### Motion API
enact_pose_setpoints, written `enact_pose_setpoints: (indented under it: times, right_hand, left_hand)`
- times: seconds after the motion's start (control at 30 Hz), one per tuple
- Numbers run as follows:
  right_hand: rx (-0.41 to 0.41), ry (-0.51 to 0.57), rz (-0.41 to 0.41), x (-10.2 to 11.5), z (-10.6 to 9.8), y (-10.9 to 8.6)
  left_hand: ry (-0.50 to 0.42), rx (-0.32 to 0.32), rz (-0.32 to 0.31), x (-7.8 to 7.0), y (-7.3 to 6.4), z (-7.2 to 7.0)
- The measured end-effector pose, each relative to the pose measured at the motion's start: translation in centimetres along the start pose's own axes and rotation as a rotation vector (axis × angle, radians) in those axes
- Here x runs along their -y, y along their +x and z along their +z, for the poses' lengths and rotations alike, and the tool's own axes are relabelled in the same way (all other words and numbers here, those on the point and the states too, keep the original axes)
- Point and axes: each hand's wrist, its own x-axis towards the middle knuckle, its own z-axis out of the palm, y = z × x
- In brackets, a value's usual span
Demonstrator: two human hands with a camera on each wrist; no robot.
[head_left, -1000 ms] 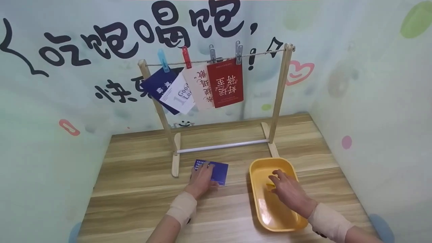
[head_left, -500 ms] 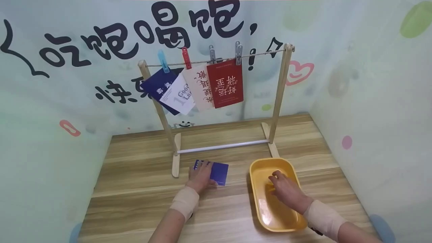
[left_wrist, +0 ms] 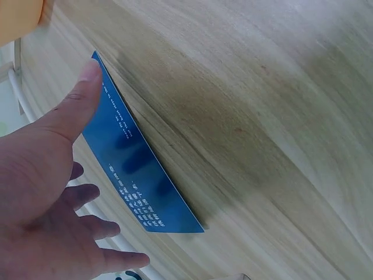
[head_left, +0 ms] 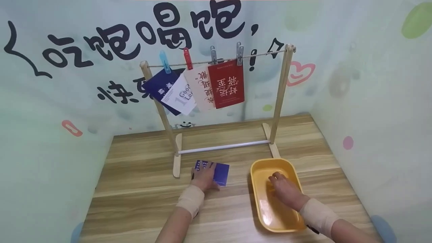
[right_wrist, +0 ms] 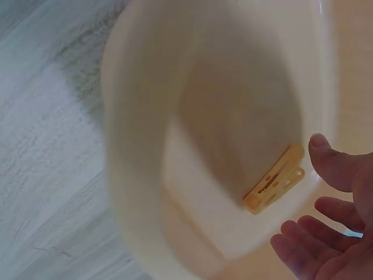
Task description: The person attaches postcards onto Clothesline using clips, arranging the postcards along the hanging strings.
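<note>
A dark blue card [head_left: 221,173] with white print lies on the wooden table. My left hand [head_left: 204,177] is spread over its left part, fingers loose. In the left wrist view, the thumb [left_wrist: 87,87] overlaps one end of the blue card [left_wrist: 137,163]. On the right, my right hand [head_left: 287,190] reaches into a yellow tray [head_left: 278,219]. The right wrist view has a yellow clothespin [right_wrist: 274,181] on the tray floor, just off the fingertips of the right hand [right_wrist: 338,219]. Thumb and fingers there are apart, with nothing between them. From the head view, the hand hides that clothespin.
Behind the hands stands a wooden rack [head_left: 280,98] with a string. Light blue [head_left: 165,62], red [head_left: 187,59] and grey clothespins [head_left: 240,55] hold cards on it, including a red card [head_left: 226,84]. A white rod [head_left: 222,147] joins the rack's feet. Printed cloth walls surround the table.
My left hand has shifted slightly right over the blue card. My right hand has lowered a little over the yellow clothespin, which showed beside the fingers earlier and is now covered.
</note>
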Motion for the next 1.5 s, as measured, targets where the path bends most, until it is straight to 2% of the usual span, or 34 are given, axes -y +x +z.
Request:
enact_pose_setpoints:
  times: [0.17, 0.4, 0.63, 0.83, 0.93, 1.07, 1.23, 1.37, 1.5]
  right_hand:
    - [0.008, -0.015, -0.010, -0.2, 0.5, 0.1]
    - [0.048, -0.005, 0.019, -0.3, 0.8, 0.2]
    - [0.099, 0.031, 0.039, -0.3, 0.8, 0.1]
    - [0.121, 0.019, 0.037, -0.3, 0.7, 0.1]
    - [0.123, 0.006, 0.032, -0.3, 0.7, 0.1]
    - [0.121, -0.003, 0.028, -0.3, 0.7, 0.0]
    - [0.111, -0.049, 0.020, -0.1, 0.9, -0.1]
    - [0.083, -0.101, 0.005, 0.1, 0.9, -0.1]
    - [0.072, -0.109, -0.003, 0.2, 1.0, 0.0]
  left_hand:
    - [0.038, -0.004, -0.024, -0.2, 0.2, 0.3]
    - [0.062, -0.055, -0.022, 0.0, 0.8, 0.8]
    - [0.031, -0.026, -0.066, 0.3, 1.1, 0.8]
    - [0.104, -0.020, -0.077, 0.2, 1.0, 0.8]
    - [0.147, -0.039, -0.057, 0.0, 1.1, 0.8]
    - [0.130, -0.049, -0.029, 0.1, 1.5, 1.1]
    - [0.081, -0.016, -0.059, 0.4, 1.8, 1.8]
    - [0.137, 0.000, -0.081, 0.6, 1.8, 1.7]
    - [0.187, 0.007, -0.080, 0.8, 1.4, 1.4]
